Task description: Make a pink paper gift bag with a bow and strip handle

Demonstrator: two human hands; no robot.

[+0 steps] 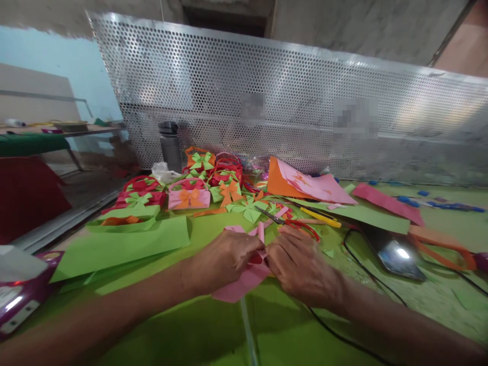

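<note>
Both hands meet over a folded piece of pink paper [241, 285] near the middle of the green table. My left hand [224, 256] is closed, its thumb and fingers pinching the paper's upper edge. Opposite it, my right hand [299, 259] grips the same paper with curled fingers. A narrow pink strip [261, 231] stands up between the two hands. Red-handled scissors [301, 226] lie just beyond my right hand, partly hidden by it. Small paper bags with bows, such as a pink bag with an orange bow [189, 197], stand behind my left hand.
Green paper sheets [129, 246] lie at left. Orange and pink sheets [310, 183], a yellow cutter [320, 217] and a phone [398, 256] are at right, with a black cable [375, 279]. A dark bottle [170, 147] stands before a perforated metal panel [290, 91].
</note>
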